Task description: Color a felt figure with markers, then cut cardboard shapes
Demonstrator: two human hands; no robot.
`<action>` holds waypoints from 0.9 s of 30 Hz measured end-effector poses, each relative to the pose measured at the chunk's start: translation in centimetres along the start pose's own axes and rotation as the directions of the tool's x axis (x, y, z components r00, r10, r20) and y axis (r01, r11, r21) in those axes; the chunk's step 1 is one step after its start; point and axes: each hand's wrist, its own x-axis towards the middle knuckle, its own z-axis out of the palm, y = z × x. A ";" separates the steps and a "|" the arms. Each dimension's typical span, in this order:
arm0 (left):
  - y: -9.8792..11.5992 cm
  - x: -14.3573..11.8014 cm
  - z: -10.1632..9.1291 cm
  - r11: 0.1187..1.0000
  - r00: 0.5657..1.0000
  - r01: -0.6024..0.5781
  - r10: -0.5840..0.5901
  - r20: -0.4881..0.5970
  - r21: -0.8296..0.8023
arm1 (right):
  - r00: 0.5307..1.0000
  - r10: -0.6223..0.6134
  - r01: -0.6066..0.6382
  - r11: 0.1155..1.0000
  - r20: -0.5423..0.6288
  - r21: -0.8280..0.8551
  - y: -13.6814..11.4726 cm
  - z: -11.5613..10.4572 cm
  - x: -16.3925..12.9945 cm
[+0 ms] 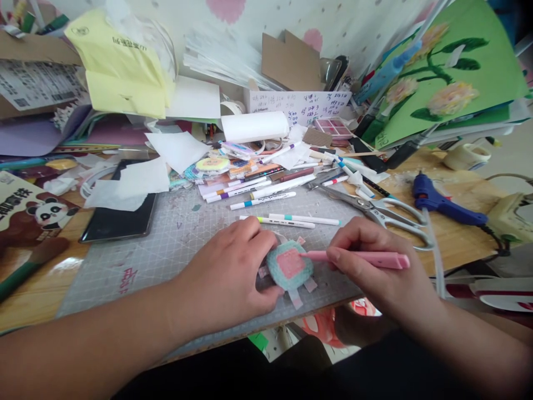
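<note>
Between the thumb and fingers of my left hand point(237, 269) is a small rounded craft piece point(290, 264), teal around the edge with a pink square in the middle. Short pale tabs stick out from its rim. My right hand point(370, 261) is closed around a pink pen point(375, 259), held almost level. The pen's tip meets the pink square near its right side. Both hands rest low over the grey cutting mat point(179, 278). Just beyond the craft piece lie two white markers point(287, 222).
Silver scissors point(381, 214) and a blue glue gun point(447, 205) lie to the right. Several markers and paper scraps pile up behind. A black tablet-like slab point(120, 219) partly under tissue is at left, beside a panda-printed packet point(35, 208). Green flower artwork point(453, 72) leans at back right.
</note>
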 end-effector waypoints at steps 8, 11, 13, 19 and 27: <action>0.1 0.0 -0.1 1.000 1.000 0.008 -0.008 0.021 -0.001 | 0.999 0.033 -0.033 0.999 0.015 0.010 -0.2 -0.3 -0.3; 0.2 0.2 -0.1 1.000 1.000 0.013 -0.013 0.027 -0.005 | 0.999 0.035 -0.034 0.999 0.023 -0.003 -0.1 -0.3 -0.3; 0.1 0.2 -0.1 1.000 0.999 0.011 -0.011 0.033 -0.007 | 0.999 0.034 -0.034 0.999 0.016 0.001 -0.1 -0.4 -0.2; -0.2 0.3 0.1 1.000 1.000 -0.016 0.016 0.016 -0.016 | 1.000 0.030 -0.030 0.999 0.011 0.033 -0.1 -0.1 -0.3; 0.2 0.1 -0.2 1.000 0.999 -0.002 0.004 0.043 -0.030 | 0.998 0.057 -0.059 0.990 0.025 0.126 -0.7 2.0 -0.4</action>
